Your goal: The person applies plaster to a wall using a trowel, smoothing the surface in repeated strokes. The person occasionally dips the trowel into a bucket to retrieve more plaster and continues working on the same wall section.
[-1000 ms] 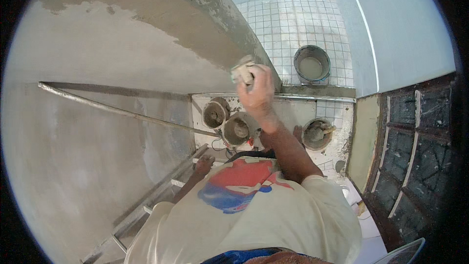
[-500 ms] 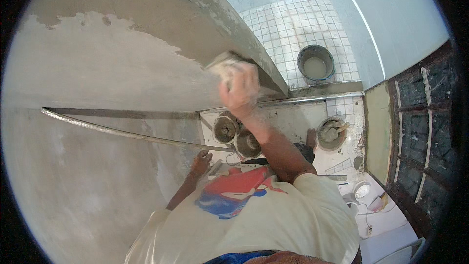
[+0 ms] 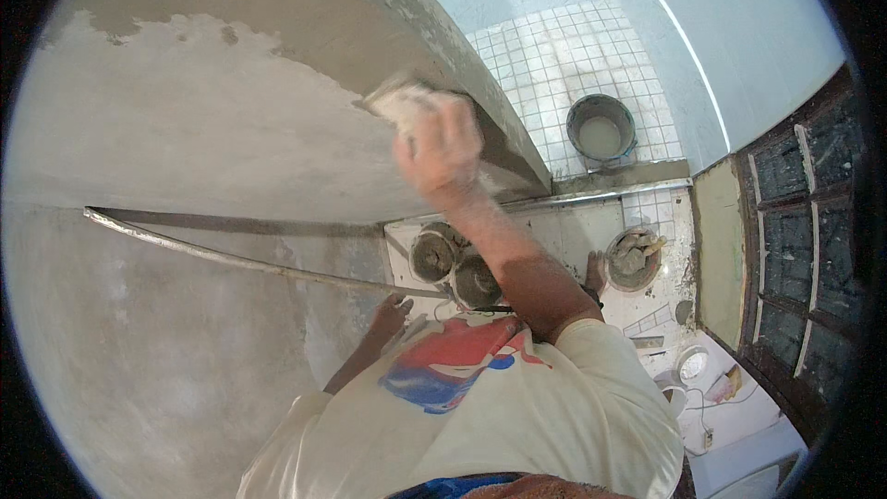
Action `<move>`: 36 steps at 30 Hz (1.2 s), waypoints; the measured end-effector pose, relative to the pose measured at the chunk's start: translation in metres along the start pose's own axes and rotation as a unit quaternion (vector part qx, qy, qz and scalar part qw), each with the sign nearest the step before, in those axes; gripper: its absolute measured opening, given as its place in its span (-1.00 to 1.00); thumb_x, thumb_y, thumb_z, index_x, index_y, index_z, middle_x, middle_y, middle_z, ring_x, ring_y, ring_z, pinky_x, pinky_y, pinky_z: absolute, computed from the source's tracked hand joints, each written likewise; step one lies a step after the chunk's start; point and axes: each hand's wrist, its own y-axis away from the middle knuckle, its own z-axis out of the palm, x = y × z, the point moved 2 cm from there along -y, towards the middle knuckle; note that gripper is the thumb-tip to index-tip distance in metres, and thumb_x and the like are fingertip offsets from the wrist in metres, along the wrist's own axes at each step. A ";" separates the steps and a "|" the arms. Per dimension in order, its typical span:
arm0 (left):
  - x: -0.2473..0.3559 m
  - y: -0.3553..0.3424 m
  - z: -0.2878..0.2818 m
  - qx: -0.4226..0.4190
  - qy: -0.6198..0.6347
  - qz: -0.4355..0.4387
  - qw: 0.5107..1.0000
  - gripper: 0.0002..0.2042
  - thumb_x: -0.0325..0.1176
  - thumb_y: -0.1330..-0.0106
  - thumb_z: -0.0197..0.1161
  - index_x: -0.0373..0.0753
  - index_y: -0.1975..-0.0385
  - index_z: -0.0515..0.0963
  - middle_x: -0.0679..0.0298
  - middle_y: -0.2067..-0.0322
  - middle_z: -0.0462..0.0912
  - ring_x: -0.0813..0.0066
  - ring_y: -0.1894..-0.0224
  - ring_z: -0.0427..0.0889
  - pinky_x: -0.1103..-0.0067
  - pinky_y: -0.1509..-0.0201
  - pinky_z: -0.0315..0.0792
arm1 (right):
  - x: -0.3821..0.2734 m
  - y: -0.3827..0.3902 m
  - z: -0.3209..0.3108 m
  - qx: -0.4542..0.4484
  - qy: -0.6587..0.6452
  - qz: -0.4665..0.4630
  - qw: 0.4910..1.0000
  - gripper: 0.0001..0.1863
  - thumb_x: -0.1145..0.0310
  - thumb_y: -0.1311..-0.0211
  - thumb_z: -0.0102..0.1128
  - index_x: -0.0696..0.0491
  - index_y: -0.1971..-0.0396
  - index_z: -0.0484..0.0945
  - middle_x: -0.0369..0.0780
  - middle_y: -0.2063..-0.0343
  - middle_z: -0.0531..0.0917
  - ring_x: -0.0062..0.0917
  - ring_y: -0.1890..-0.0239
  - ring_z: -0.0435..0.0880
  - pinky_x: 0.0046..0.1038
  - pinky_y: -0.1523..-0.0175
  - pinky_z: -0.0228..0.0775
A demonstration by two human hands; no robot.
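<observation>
My right hand [image 3: 439,143] is raised to the plastered wall [image 3: 212,129] and closed around a pale block that looks like a sponge [image 3: 404,103]. Motion smears both. The block lies against the wall, where darker, damp-looking plaster meets the lighter grey part. Low beside my body, my left hand [image 3: 390,310] has its fingers curled. A greyish edge shows next to it, but what the fingers hold, if anything, is hidden. Just above that hand runs a long, thin straightedge or pole [image 3: 249,263], which slants across to the left wall.
Two mortar-coated buckets [image 3: 432,254] stand below my right forearm. A tub with mortar and a tool [image 3: 634,259] sits on the floor to the right. Past the raised sill [image 3: 619,176], a dark bucket of greyish liquid [image 3: 601,127] stands on white tiles. A lamp [image 3: 691,365] and cables lie lower right.
My right hand and the sponge have moved a little left and slightly up along the wall. My left hand stays low beside the pole. The view has shifted slightly.
</observation>
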 end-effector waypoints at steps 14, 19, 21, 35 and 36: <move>-0.010 -0.023 0.012 -0.031 -0.080 0.134 0.987 -0.54 -0.14 -0.50 0.41 -0.27 -0.27 0.67 -0.06 -0.17 0.76 0.04 -0.24 0.72 0.27 -0.38 0.56 | -0.017 0.036 0.019 -0.161 -0.050 0.004 0.986 -0.66 0.49 -0.16 0.39 0.19 0.06 0.56 0.04 0.06 0.57 -0.03 0.06 0.66 -0.03 0.03 0.57; -0.003 -0.003 0.047 -0.054 0.007 0.057 0.997 -0.75 -0.31 -0.48 0.36 -0.34 0.01 0.75 0.12 0.11 0.80 0.32 0.04 0.80 0.41 -0.14 0.68 | 0.006 0.117 -0.090 -0.275 -0.191 0.282 0.899 -0.65 0.44 -0.30 0.35 0.20 -0.06 0.60 -0.02 0.06 0.62 -0.09 -0.02 0.69 -0.08 -0.12 0.55; 0.040 0.008 0.040 -0.087 0.113 0.091 0.986 -0.80 -0.30 -0.56 0.34 -0.33 0.23 0.69 0.17 0.36 0.75 0.42 0.31 0.74 0.37 0.18 0.64 | 0.050 0.163 -0.143 -0.280 -0.156 0.256 0.912 -0.68 0.42 -0.37 0.33 0.18 -0.08 0.64 -0.06 0.01 0.67 -0.16 -0.08 0.71 -0.19 -0.20 0.55; 0.182 -0.014 0.197 -0.163 -0.161 0.138 0.963 -0.85 -0.36 -0.60 0.24 -0.34 0.11 0.56 0.00 0.33 0.80 0.11 0.24 0.84 0.24 0.10 0.64 | 0.345 0.553 -0.456 -0.341 0.330 0.619 0.626 -0.64 0.11 -0.50 0.33 0.13 0.10 0.79 -0.03 0.25 0.85 -0.10 0.10 0.84 -0.15 -0.05 0.61; 0.179 -0.013 0.207 -0.177 -0.144 0.127 0.965 -0.86 -0.37 -0.61 0.22 -0.33 0.12 0.56 0.01 0.33 0.77 0.12 0.24 0.82 0.25 0.09 0.63 | 0.363 0.567 -0.454 -0.429 0.361 0.568 0.603 -0.62 0.07 -0.49 0.34 0.13 0.12 0.79 -0.01 0.22 0.85 -0.05 0.07 0.84 -0.12 -0.05 0.62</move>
